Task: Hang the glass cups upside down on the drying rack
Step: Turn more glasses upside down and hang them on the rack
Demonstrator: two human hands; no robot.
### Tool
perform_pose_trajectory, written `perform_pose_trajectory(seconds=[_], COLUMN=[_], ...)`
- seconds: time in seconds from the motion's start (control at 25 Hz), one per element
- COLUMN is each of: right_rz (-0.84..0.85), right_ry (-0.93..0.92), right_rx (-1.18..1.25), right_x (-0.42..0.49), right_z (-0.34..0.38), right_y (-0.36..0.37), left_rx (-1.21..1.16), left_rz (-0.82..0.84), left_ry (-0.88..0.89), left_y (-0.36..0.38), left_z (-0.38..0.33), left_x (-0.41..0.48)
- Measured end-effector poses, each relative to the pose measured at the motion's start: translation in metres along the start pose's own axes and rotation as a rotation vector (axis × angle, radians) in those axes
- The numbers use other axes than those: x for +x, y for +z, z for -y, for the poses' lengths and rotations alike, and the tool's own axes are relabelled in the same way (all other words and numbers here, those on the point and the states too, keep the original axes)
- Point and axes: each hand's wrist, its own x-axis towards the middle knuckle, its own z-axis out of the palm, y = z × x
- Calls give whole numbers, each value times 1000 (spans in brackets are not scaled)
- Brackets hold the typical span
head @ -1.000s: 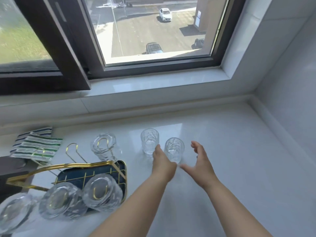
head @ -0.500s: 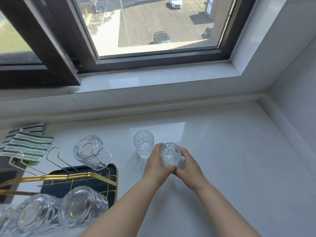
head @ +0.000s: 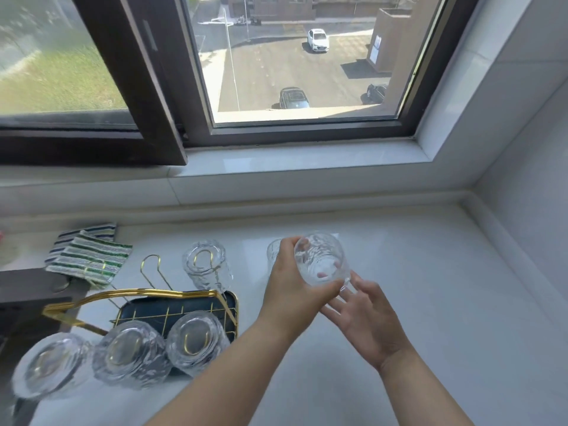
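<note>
Left hand (head: 289, 292) grips a tilted glass cup (head: 322, 256), right hand (head: 367, 321) touching its lower edge with loose fingers.

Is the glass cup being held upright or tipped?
Tipped: the left hand grips the glass cup clear of the counter, one round end turned toward the camera.

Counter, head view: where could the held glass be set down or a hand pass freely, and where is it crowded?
Bare counter runs from the right hand to the right wall, and along the back below the sill. Crowded on the left: drying rack with hung cups, striped cloth, and a standing cup behind the left hand gripping the glass cup.
</note>
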Motion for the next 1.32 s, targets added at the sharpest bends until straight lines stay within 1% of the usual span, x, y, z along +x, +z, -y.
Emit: perform_pose_trajectory(seconds=[0.12, 0.24, 0.32, 0.36, 0.44, 0.52, 0.6, 0.64, 0.72, 0.88, 1.04, 1.32], right_rz=[100, 176, 207, 210, 138, 40, 4, 6, 27, 109, 133, 134], right_ry=[-1, -36, -69, -89, -128, -215, -327, -377, -426, -369, -287, -184], right_rx=[88, 22, -112, -189, -343, -590, -917, -1059, -1244, -1513, -1713, -1978], right_x=[0, 0, 1, 3, 10, 19, 32, 39, 58, 96, 124, 154], right_z=[-5, -5, -6, -7, -8, -8, -10, -12, -18, -40, -65, -89], right_y=[43, 78, 95, 105, 130, 161, 192, 206, 231, 257, 249, 227], left_rx=[-34, -25, 39, 116, 319, 507, 636, 653, 625, 598, 585, 674], left_rz=[26, 66, 72, 59, 24, -25, -79, -86, -55, 29, 97, 201], left_ry=[69, 103, 119, 144, 217, 290, 329, 325, 284, 170, 68, -41], left_y=[-29, -64, -92, -107, -136, -164, -192, -204, -226, -257, -275, -277], left_z=[-22, -30, -33, -33, -34, -36, -37, -37, -32, -7, 27, 63], left_x=[-14, -30, -39, -43, -45, -40, -29, -23, -12, 4, 18, 37])
